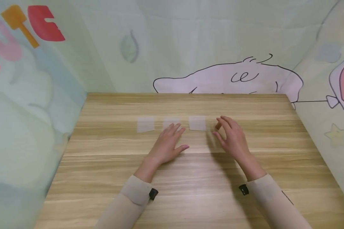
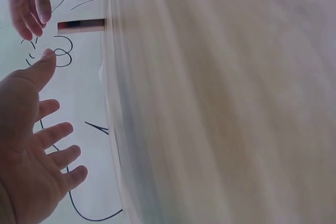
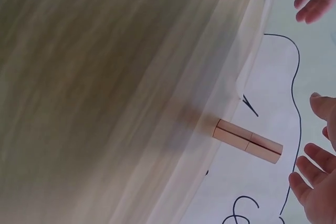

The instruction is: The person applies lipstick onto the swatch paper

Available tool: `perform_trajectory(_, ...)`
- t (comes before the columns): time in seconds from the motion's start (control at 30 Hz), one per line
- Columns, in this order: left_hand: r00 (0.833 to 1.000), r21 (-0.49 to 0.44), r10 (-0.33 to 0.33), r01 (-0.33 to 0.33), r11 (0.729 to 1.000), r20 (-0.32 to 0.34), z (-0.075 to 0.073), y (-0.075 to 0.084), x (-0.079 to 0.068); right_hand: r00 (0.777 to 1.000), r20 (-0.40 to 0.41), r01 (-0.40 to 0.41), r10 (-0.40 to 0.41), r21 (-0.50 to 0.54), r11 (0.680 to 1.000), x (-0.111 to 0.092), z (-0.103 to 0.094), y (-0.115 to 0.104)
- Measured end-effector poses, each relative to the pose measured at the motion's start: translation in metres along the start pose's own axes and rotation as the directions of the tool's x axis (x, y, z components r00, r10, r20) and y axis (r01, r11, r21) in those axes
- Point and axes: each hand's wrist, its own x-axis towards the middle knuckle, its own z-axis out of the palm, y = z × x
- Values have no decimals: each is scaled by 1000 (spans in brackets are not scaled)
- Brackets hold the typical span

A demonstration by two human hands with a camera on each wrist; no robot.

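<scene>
A small rose-gold tube with a seam across its middle, like a lipstick case, stands upright on the table. In the head view only a brown bit of the tube shows by the right hand's fingertips. My right hand is loosely bent beside it; the right wrist view shows a gap between the fingers and the tube. Three pale see-through squares lie in a row: a left one, a middle one and a right one. My left hand hovers with spread fingers, partly covering the middle square.
The wood-grain table reaches back to a cartoon-printed curtain, which also closes off both sides. Each sleeve cuff carries a small black device, such as the left one.
</scene>
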Motion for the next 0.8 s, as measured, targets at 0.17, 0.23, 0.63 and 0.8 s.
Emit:
perform_trajectory(0.17,1000,-13,8,-8,1000,22,3,6,6,999,-15,-49,49,5,999,-3,2,5)
perform_trajectory(0.23,1000,-25,13,-12,1000,29,4,10,8,998,-26,-61,62,13,998,-4,2,7)
perform_trajectory(0.63,997,-22,61,-60,998,49,12,23,24,992,-80,-96,99,48,994,-5,7,17)
perform_trajectory(0.8,995,-11,72,-71,997,62,15,26,31,991,-74,-108,112,56,993,-4,8,21)
